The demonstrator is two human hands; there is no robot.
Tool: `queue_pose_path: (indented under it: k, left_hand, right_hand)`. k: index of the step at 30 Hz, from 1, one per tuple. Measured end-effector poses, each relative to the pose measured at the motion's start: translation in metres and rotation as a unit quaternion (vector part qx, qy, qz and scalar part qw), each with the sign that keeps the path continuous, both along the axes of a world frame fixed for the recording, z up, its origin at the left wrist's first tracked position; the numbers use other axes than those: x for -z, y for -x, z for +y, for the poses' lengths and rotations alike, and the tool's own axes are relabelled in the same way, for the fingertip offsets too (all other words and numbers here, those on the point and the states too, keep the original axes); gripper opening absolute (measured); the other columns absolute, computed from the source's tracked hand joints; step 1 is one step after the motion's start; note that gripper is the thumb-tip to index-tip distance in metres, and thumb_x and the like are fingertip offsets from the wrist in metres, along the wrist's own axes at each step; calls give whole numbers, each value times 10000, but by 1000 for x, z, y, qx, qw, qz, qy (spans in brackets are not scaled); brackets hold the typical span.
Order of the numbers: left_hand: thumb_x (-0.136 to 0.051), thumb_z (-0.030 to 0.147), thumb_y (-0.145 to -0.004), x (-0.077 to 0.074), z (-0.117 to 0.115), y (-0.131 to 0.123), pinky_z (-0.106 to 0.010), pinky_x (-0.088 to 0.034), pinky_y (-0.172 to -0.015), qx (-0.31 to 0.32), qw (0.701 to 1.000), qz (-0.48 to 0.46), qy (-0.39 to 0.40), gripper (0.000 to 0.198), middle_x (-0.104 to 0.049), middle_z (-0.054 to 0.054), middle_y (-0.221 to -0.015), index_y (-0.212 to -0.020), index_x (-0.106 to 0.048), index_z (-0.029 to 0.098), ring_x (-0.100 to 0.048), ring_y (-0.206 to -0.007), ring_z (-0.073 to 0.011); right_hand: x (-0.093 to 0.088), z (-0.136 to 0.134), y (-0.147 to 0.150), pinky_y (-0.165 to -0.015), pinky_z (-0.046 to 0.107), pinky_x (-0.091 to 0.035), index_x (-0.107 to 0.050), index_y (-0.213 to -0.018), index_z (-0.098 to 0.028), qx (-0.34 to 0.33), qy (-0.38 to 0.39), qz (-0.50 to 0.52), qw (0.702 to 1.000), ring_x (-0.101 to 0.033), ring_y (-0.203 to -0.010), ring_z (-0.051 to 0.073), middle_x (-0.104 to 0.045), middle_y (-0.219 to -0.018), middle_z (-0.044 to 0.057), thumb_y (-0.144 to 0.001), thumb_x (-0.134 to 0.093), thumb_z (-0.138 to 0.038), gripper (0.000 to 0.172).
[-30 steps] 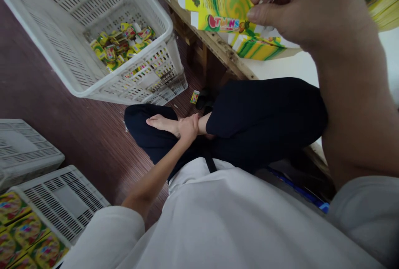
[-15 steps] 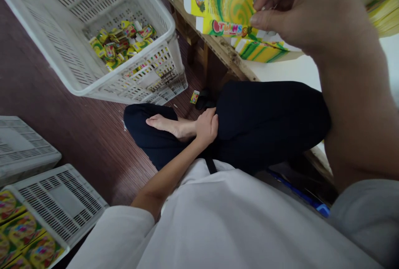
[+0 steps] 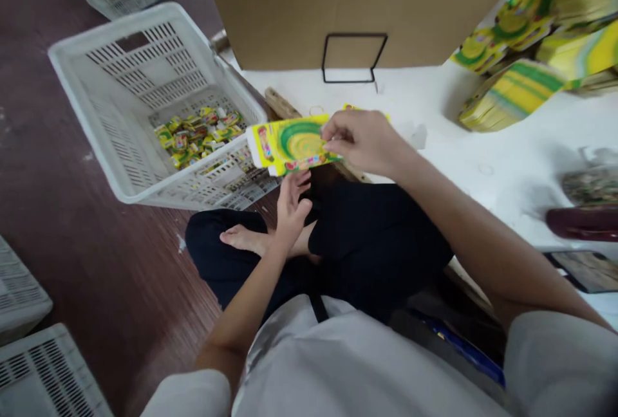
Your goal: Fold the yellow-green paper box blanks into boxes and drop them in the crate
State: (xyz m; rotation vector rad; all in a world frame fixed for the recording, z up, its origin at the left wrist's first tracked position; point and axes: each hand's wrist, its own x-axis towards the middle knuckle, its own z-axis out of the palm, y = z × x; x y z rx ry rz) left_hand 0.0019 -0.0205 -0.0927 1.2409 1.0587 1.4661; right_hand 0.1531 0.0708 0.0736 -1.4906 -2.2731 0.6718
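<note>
A flattened yellow-and-green candy box (image 3: 300, 141), printed with a swirl, hangs over the table edge in front of me. My right hand (image 3: 364, 140) pinches its right end between thumb and fingers. Just below the box's lower left edge is my left hand (image 3: 291, 208), fingers stretched and apart, holding nothing; whether its fingertips touch the carton I cannot tell. To the left, a white plastic crate (image 3: 128, 197) has small wrapped candies (image 3: 200, 134) lying in its bottom.
On the white table (image 3: 410, 98) stand a large cardboard carton (image 3: 376, 5) and a black wire frame (image 3: 355, 80). Stacked yellow boxes (image 3: 516, 92), a dark red object (image 3: 579, 222) and a phone (image 3: 586, 270) lie right. More crates (image 3: 43, 372) stand on the floor.
My left hand has lifted off my leg and opened beneath the box. My right hand and the box are lower and farther left in view. The camera view has shifted, showing more table.
</note>
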Motion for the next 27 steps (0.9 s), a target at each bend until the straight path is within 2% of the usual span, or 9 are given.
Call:
queue_pose_path:
  k: [2,5,8,11,14,18,22,24,27]
  left_hand:
    - [-520,830,-837,-36,20,-15,-485,-516,-1066,-43,983,-168,-55,720,-634,-110,-1368,-1303,-595,285,-554,-1359,-331]
    - [-333,852,-890,-82,39,-27,-527,-472,-1131,-85,955,-280,-51,753,-631,-107,-1380,-1253,-621,257,-484,-1429,-348]
    - [-174,871,-892,-106,44,-26,-534,-456,-1157,-119,938,-320,-64,879,-640,-145,-1358,-1240,-620,198,-484,-1429,-347]
    - [-170,855,-906,-110,44,-23,-531,-485,-1135,-138,927,-341,-74,864,-681,-155,-1262,-1226,-601,178,-595,-1318,-331]
    - [-201,855,-906,-108,45,-24,-511,-521,-1091,-157,929,-327,-64,810,-707,-112,-1193,-1230,-588,222,-667,-1207,-309]
    - [-86,794,-949,-109,48,-27,-447,-522,-1065,-202,932,-298,-49,775,-717,-68,-1113,-1162,-607,261,-664,-1187,-248]
    - [-68,775,-958,-105,53,-26,-379,-527,-1027,-254,907,-337,8,739,-713,-61,-986,-1001,-594,257,-677,-1105,-204]
    - [-119,798,-944,-102,54,-23,-381,-550,-973,-241,897,-368,42,731,-707,-64,-934,-977,-604,252,-684,-1080,-221]
    - [-247,842,-905,-102,52,-20,-384,-574,-904,-199,898,-386,70,716,-701,-68,-911,-976,-643,249,-689,-1049,-250]
  right_hand:
    - [3,-7,6,-764,278,-435,-698,-844,-158,-42,-9,3,999,-607,-753,133,-699,-835,2,-802,-664,-72,102]
    - [7,-16,14,-778,295,-432,-659,-847,-156,-75,-19,-2,997,-609,-810,162,-685,-894,37,-816,-638,-78,87]
    - [8,-23,19,-790,303,-434,-618,-886,-162,-82,-39,22,996,-604,-865,179,-670,-973,63,-838,-621,-84,91]
    - [6,-26,21,-818,316,-441,-576,-884,-170,-87,-57,45,994,-601,-923,200,-661,-996,71,-840,-629,-91,105]
    - [4,-29,22,-814,320,-454,-543,-878,-182,-81,-40,72,993,-615,-900,195,-662,-955,54,-835,-632,-94,133]
    - [2,-34,22,-795,306,-482,-517,-918,-197,-69,8,125,990,-647,-879,175,-668,-939,27,-836,-609,-81,169]
    - [-1,-40,23,-780,286,-498,-487,-1036,-206,-61,48,160,984,-673,-914,166,-674,-973,18,-835,-647,-95,280]
    - [-3,-42,23,-772,280,-492,-495,-1043,-211,-73,76,138,985,-675,-907,167,-672,-965,8,-822,-709,-130,318]
    - [-4,-43,23,-735,269,-470,-518,-1039,-208,-103,116,92,984,-665,-848,162,-670,-962,2,-792,-778,-165,362]
